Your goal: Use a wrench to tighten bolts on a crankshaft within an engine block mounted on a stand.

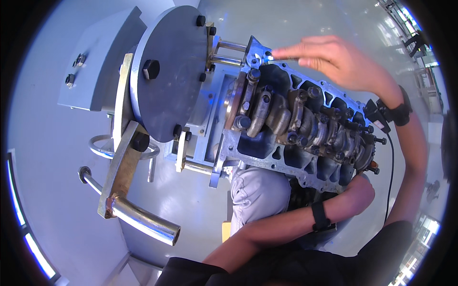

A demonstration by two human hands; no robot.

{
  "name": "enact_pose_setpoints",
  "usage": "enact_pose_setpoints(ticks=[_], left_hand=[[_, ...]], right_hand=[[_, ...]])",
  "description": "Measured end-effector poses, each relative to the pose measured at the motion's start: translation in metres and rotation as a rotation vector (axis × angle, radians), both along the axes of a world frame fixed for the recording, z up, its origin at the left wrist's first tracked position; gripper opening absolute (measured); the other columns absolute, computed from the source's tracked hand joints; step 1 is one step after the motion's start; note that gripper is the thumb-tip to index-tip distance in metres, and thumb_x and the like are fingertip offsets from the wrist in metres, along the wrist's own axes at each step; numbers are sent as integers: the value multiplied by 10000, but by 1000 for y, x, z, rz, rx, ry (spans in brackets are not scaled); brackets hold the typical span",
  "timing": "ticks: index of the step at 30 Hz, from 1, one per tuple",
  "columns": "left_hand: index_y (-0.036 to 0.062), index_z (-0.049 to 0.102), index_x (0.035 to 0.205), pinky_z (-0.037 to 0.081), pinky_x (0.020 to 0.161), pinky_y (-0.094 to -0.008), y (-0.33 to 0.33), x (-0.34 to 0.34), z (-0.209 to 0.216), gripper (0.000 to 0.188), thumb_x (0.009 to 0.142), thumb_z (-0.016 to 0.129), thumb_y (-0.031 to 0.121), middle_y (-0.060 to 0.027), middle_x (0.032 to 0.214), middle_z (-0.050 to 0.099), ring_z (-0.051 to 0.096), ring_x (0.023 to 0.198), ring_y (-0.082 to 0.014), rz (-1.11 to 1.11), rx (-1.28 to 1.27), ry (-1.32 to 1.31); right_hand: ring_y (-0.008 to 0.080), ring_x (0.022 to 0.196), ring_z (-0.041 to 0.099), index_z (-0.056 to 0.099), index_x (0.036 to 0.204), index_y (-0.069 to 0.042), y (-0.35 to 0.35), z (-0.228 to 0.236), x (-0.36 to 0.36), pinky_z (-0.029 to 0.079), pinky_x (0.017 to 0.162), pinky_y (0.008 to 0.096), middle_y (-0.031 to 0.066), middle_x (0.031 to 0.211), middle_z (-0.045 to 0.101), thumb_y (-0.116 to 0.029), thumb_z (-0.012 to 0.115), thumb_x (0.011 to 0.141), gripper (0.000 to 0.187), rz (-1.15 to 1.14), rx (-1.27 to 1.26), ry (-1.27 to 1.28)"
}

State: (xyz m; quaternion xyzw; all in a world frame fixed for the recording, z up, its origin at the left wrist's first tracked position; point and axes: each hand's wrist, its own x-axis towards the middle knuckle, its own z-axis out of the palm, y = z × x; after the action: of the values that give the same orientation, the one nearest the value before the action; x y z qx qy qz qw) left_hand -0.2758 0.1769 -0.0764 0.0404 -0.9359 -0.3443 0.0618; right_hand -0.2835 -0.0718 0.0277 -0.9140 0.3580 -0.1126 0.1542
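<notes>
A grey engine block [260, 157] is mounted on its side, its crankshaft [281, 117] and bearing caps exposed. Over the block's far left corner, my right hand [331, 62] reaches with its fingers long and close together. A slim, shiny metal tool [270, 58] runs between them and the bolt holes at that corner; its exact kind is blurred. My left forearm crosses below the block, and my left hand [362, 181] is at the block's near right end. The fingers of that hand are hidden behind the block.
A round steel plate [167, 81] with dark bolts joins the block to a grey stand housing [102, 62] on the left. A tubular handle [145, 224] juts out lower left. Beside my right wrist hangs a black cable [392, 167]. My grey-clad knee [260, 190] is under the block.
</notes>
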Motion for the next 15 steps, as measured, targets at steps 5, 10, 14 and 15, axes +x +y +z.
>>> enact_pose_setpoints(ticks=[5,10,14,15], left_hand=[[114,753,884,486,651,-347,-1,2,5,115,796,691,156,-34,825,737,719,772,-218,7,-12,-1],[105,748,913,486,665,-346,-4,2,6,137,799,687,150,-36,820,736,718,774,-214,-20,5,-26],[101,747,909,487,645,-345,0,2,0,142,791,689,154,-36,806,732,718,759,-217,48,-31,56],[101,747,909,487,645,-345,0,2,1,142,791,689,154,-36,806,732,718,759,-217,47,-31,57]], right_hand=[[278,790,592,656,1313,-132,14,-5,2,474,755,387,157,919,655,-100,559,980,348,-89,215,38],[310,842,644,662,1303,-167,15,-3,6,503,798,399,137,959,718,-73,570,965,362,-128,275,24],[304,793,623,661,1308,-183,14,-4,5,490,760,393,144,872,691,-90,571,970,363,-142,293,75],[292,784,617,662,1310,-190,10,-5,2,488,760,389,146,859,679,-110,564,978,356,-113,270,82]])
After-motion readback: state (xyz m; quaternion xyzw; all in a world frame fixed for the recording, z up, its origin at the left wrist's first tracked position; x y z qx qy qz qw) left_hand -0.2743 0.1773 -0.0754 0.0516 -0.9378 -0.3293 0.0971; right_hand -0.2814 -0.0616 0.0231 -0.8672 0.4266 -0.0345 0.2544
